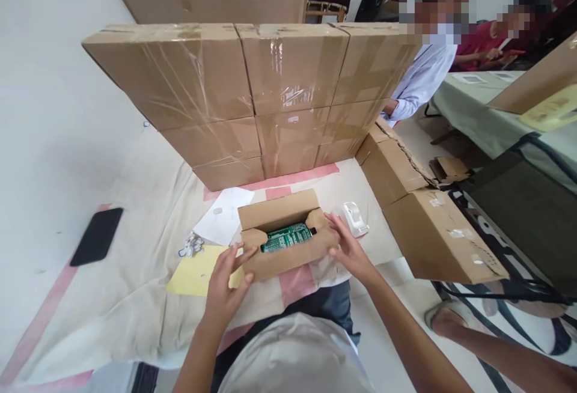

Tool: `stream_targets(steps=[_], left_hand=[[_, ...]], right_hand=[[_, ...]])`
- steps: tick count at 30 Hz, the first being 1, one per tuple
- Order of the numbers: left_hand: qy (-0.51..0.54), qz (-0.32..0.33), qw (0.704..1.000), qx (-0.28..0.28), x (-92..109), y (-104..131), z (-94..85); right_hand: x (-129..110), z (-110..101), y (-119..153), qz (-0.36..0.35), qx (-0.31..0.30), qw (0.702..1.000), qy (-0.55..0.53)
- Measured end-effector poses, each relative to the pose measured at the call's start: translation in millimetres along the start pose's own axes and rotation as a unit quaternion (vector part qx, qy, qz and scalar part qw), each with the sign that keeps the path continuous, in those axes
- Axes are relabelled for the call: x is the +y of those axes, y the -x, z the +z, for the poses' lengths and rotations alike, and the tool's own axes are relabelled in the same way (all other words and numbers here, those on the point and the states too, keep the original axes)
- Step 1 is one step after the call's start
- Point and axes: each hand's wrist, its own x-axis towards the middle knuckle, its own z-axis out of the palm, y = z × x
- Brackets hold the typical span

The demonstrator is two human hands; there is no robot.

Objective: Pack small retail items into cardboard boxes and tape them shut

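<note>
Our Left Hand [229,282] and Right Hand [349,250] at Opened Carton [288,259]

We touch the carton at both ends, fingers loosely spread. Inside it lies a green printed item [287,238]. It rests on pale cloth [142,297], between yellow paper [189,276] and a white plastic object [355,220]. Behind stand taped boxes [293,74], contents hidden from us.

Cartons [293,83] block the far side, the small box's [288,258] raised flap [279,208] nearer; leftward over the tabletop [148,303] there's passing room.
</note>
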Motion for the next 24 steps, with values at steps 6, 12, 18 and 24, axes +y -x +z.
stream_targets(steps=[6,12,18,24], left_hand=[[0.161,-0.141,0.976,0.042,3,-14,23.6],[0.019,-0.040,0.999,-0.006,-3,-22,1.8],[-0.230,0.016,0.969,-0.085,42,-30,-8.2],[-0.348,0.053,0.931,-0.095,62,-30,17.9]], right_hand=[[-6,27,-26,-0.006,0.069,0.997,-0.035],[-18,33,-40,-0.123,0.154,0.977,0.078],[-13,34,-42,-0.161,0.161,0.962,0.153],[-17,37,-33,-0.166,0.136,0.957,0.197]])
